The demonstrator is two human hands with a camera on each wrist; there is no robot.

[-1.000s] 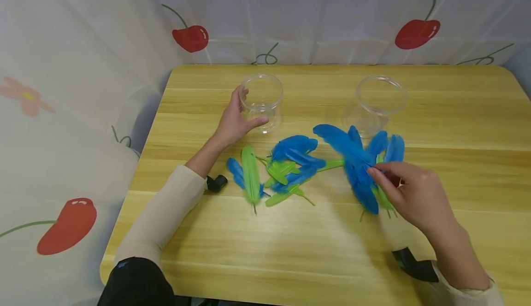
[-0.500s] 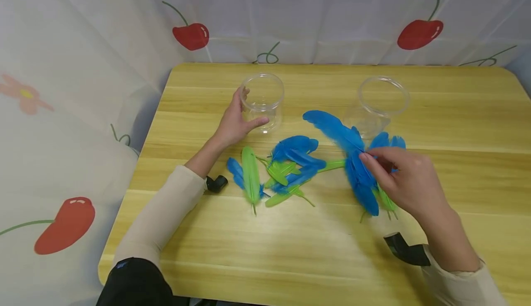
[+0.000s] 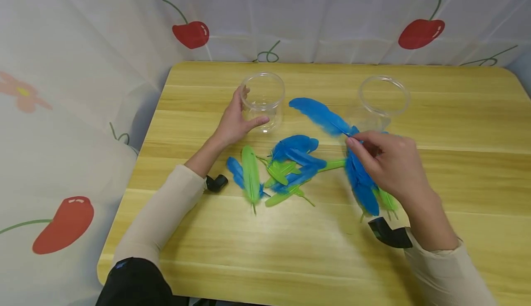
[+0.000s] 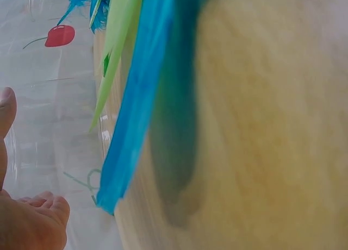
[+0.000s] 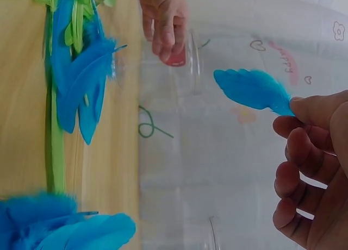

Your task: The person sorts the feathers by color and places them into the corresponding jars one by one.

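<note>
My left hand (image 3: 231, 122) holds a clear plastic cup (image 3: 273, 116) at the back of the table, with fingers behind it and the thumb across its front. Between thumb and forefinger, my right hand (image 3: 390, 165) pinches a blue feather (image 3: 318, 114) by its quill. That feather (image 5: 255, 89) is raised, its tip pointing toward the cup. Below my right hand lies a pile of blue feathers (image 3: 360, 181) with some green ones, partly hidden by the hand. A mixed group of blue feathers (image 3: 304, 158) and green feathers (image 3: 250, 172) lies in the middle.
A second clear cup (image 3: 383, 114) stands at the back right, behind the right-hand pile. The wooden table (image 3: 265, 250) ends at a white curtain (image 3: 307, 20) printed with cherries. Dark wrist-camera mounts (image 3: 390, 234) stick out beside both wrists.
My right hand has lifted the blue feather off the right pile and moved it left and away from me, toward the left cup. The left hand stays on its cup.
</note>
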